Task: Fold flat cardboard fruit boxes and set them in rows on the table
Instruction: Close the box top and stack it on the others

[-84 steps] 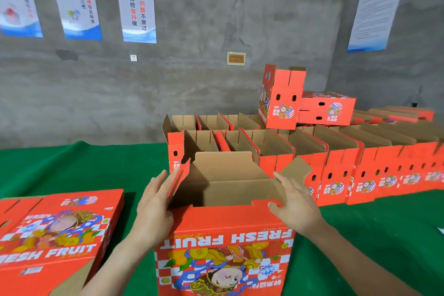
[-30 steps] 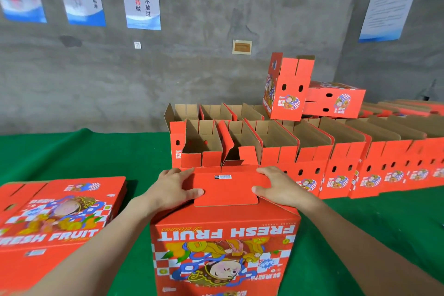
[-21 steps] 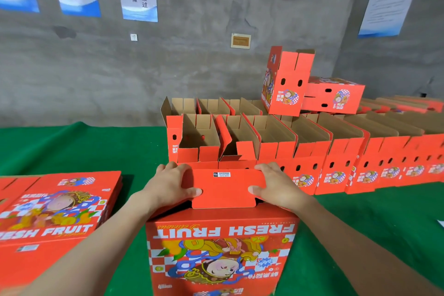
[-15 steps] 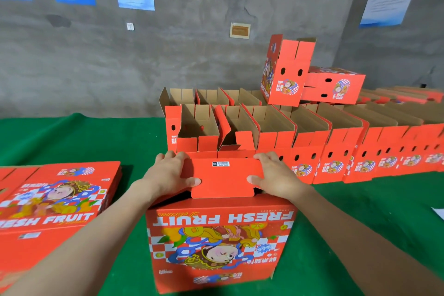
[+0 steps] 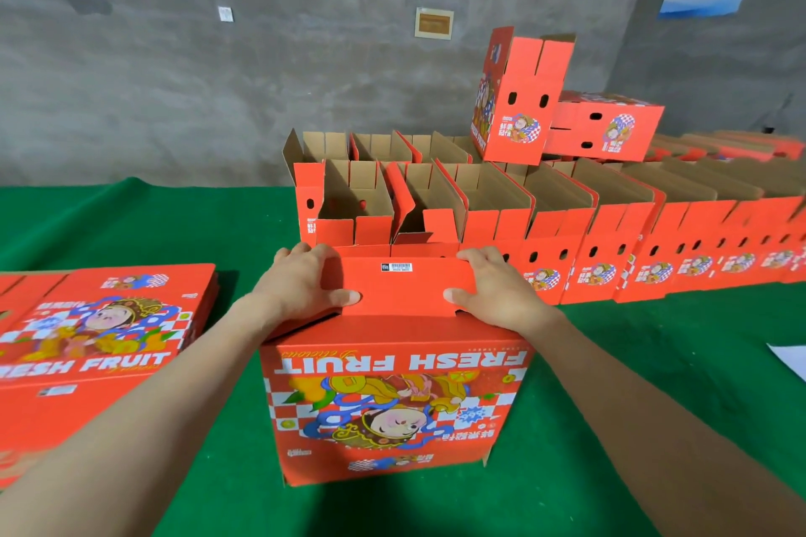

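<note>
A red "FRESH FRUIT" box (image 5: 397, 401) stands upside down on the green table (image 5: 131, 227) right in front of me. Its red bottom flap (image 5: 399, 290) lies folded across the top. My left hand (image 5: 301, 288) grips the flap's left end, thumb on top and fingers over the far edge. My right hand (image 5: 497, 290) grips the right end the same way. Behind stand two rows of folded open boxes (image 5: 501, 205). A stack of flat boxes (image 5: 100, 336) lies at the left.
Two closed boxes (image 5: 562, 118) sit on top of the rows at the back. A white sheet (image 5: 791, 362) lies at the table's right edge. A grey concrete wall with posters stands behind the table.
The box's open bottom flaps have been folded shut, and both hands moved onto the last flap. The box now sits lower in view, its printed side fully showing.
</note>
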